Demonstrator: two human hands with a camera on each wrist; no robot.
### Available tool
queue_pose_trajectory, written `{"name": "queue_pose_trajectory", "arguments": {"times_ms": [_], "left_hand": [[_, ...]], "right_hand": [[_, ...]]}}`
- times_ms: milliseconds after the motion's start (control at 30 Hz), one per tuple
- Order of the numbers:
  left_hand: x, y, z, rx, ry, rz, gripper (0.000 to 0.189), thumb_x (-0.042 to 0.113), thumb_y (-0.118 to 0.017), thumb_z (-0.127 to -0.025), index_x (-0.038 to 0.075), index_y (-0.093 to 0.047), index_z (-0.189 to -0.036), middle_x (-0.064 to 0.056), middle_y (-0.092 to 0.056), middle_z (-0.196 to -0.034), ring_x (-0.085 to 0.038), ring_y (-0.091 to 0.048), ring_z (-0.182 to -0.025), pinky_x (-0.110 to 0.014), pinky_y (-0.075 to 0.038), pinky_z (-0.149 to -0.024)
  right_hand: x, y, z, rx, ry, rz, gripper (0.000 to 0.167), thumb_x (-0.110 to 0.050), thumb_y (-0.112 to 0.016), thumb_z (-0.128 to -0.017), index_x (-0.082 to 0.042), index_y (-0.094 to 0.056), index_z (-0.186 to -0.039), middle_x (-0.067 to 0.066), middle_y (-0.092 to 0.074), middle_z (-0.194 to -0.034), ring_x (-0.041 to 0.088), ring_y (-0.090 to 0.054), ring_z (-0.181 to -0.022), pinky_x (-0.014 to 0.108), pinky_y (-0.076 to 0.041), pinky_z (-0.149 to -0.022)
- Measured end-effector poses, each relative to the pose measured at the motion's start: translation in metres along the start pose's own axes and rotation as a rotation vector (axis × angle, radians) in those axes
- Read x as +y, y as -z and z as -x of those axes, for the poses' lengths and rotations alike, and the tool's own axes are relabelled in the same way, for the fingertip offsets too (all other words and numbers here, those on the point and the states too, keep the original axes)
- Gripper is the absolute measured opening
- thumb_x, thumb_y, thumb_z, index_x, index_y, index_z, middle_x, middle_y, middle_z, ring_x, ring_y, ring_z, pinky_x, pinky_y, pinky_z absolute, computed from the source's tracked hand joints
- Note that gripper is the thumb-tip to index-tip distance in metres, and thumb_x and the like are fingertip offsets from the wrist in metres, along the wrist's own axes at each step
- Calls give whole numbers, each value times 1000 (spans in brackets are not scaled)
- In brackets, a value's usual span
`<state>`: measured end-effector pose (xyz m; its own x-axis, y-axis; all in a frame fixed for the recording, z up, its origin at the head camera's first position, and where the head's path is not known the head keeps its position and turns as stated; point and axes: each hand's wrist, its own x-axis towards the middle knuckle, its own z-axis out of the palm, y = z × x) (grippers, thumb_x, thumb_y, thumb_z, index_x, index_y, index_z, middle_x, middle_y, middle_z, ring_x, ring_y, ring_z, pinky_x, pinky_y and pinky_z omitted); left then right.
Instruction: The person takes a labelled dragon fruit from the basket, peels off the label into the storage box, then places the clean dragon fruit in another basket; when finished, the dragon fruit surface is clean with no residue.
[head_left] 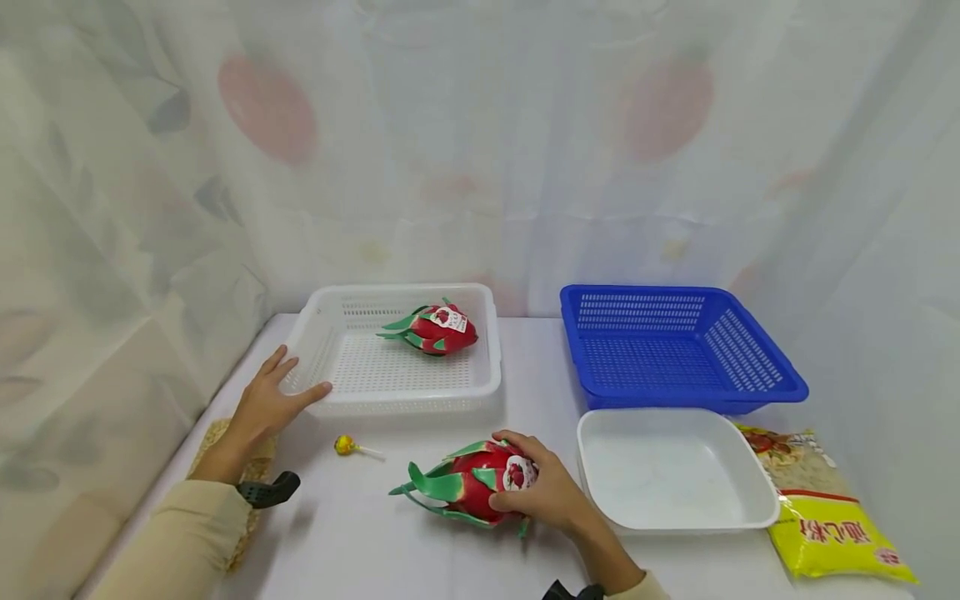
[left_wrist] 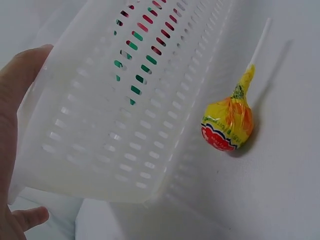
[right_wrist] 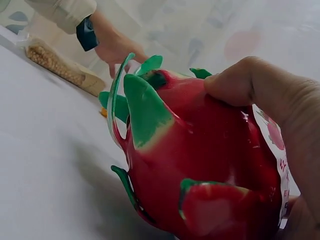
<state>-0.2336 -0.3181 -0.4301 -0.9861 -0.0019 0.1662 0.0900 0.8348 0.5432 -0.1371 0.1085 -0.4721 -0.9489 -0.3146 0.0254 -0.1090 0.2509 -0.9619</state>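
Observation:
My right hand (head_left: 551,492) grips a red dragon fruit (head_left: 476,492) with green leaf tips and a white label, thumb and fingers on opposite sides. In the right wrist view this dragon fruit (right_wrist: 200,155) fills the middle, the thumb on its skin. My left hand (head_left: 262,404) lies spread at the near left corner of a white slotted basket (head_left: 405,398), touching its rim. Inside that basket is a second dragon fruit (head_left: 442,331), also labelled. A yellow-wrapped lollipop (left_wrist: 230,122) lies on the table just in front of the basket.
On the right stands a blue slotted basket (head_left: 682,400), with a white tray (head_left: 675,471) before it. A yellow-labelled bag (head_left: 832,517) lies at the far right. Under my left forearm is a clear bag of tan pieces (right_wrist: 62,67).

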Motion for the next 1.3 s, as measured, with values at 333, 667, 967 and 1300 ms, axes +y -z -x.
{"name": "queue_pose_trajectory", "arguments": {"times_ms": [333,667,967,1300], "left_hand": [[12,11,6,46,-20,66,92,51,-69,-84,-3,-31,-148,-24,-14,-156,-53,-16,-135,-73,-20,-96],[36,36,29,175,-78,180,86,38,-75,-82,8,-33,-151,-15,-19,-157,-47,-18,-138,-74,-19,-96],[85,31,59,297,-316,324,85,10,-84,-68,10,-46,-145,-6,-28,-154,-38,-28,-136,-57,-28,-104],[110,24,74,343,-585,372,90,13,-89,-58,-2,-49,-138,-17,-32,-150,-25,-36,-133,-25,-29,-102]], "right_hand": [[2,-5,0,38,31,61,78,-36,-86,-67,-23,-53,-137,-2,-55,-117,21,-55,-100,34,-51,-78],[1,-4,-1,35,36,74,79,-39,-85,-65,-31,-53,-137,-4,-56,-116,20,-55,-99,35,-50,-79],[0,-6,1,55,59,100,79,-37,-87,-64,-33,-54,-136,-5,-56,-111,18,-56,-96,33,-51,-77],[-2,-8,1,65,64,124,80,-39,-87,-64,-32,-54,-136,-6,-55,-111,18,-55,-97,33,-51,-77]]}}
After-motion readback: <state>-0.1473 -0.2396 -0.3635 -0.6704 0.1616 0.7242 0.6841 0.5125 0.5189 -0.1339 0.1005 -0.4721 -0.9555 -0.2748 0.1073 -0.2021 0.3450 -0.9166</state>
